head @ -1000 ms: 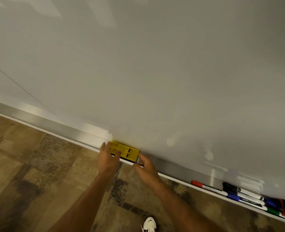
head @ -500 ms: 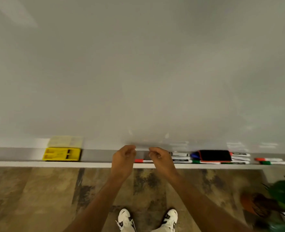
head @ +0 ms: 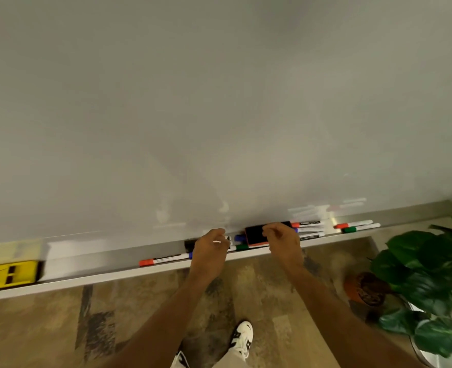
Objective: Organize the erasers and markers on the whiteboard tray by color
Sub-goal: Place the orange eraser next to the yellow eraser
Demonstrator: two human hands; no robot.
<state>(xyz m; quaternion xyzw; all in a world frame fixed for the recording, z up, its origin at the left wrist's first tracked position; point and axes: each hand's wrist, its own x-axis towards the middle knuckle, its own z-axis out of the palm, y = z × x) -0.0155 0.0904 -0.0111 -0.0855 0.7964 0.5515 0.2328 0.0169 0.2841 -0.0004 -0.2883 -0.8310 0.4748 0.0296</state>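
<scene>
A long whiteboard tray (head: 100,276) runs across the view. A yellow eraser (head: 7,274) lies at its far left. A red-capped marker (head: 163,259) lies left of my hands. My left hand (head: 210,254) hovers with curled fingers over a black marker (head: 189,244) and a green marker (head: 242,247); whether it holds one is unclear. My right hand (head: 283,240) grips the right end of a black eraser with a red base (head: 254,235). A blue cap (head: 239,237) pokes out beside it. More markers (head: 308,228) lie behind my right hand. A red marker (head: 352,224) and a green marker (head: 361,228) sit farther right.
The whiteboard (head: 219,102) fills the upper view. A potted plant (head: 421,274) with large green leaves stands on the floor at the right, close under the tray's right end. My shoes (head: 242,335) are on the patterned floor below.
The view and both hands have shifted right along the tray, away from the yellow eraser. My right hand has reached the black eraser and closed on it; my left is over the markers.
</scene>
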